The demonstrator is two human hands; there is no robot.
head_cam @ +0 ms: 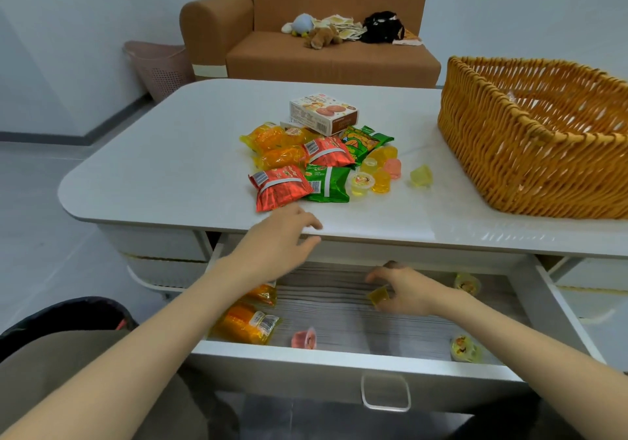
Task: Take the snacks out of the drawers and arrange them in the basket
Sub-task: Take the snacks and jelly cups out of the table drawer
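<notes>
Where the white drawer point(339, 359) stands pulled out below the tabletop, the right hand point(407, 292) reaches inside. It pinches a yellow jelly cup point(379, 296) between thumb and curled fingers, just above the striped drawer floor. Other snacks lie in the drawer. Two orange packets point(244, 324) sit at its left side, partly under the left forearm, and a pink jelly cup point(304, 338) rests against the front wall. There are also two pale lidded cups point(464, 348), one in the front right corner and one at the back right.

The left hand point(278, 241) is at the table's near edge, fingers loosely stretched toward the pile with the thumb set apart below them. It holds nothing, and from here I cannot tell whether it touches the edge.

On the white table point(153, 168) sits the pile of snacks point(306, 168): red, green and orange packets, a biscuit box point(324, 111) at the far end, and a cluster of jelly cups on the right. One yellow-green cup point(421, 175) lies a little apart from them. The wicker basket point(530, 168) stands on the table's right end, apart from the pile.

Behind the table is a brown sofa point(333, 62) with plush toys point(316, 33) and a black bag point(382, 27) on it, and a pink hamper point(159, 69) beside it.
</notes>
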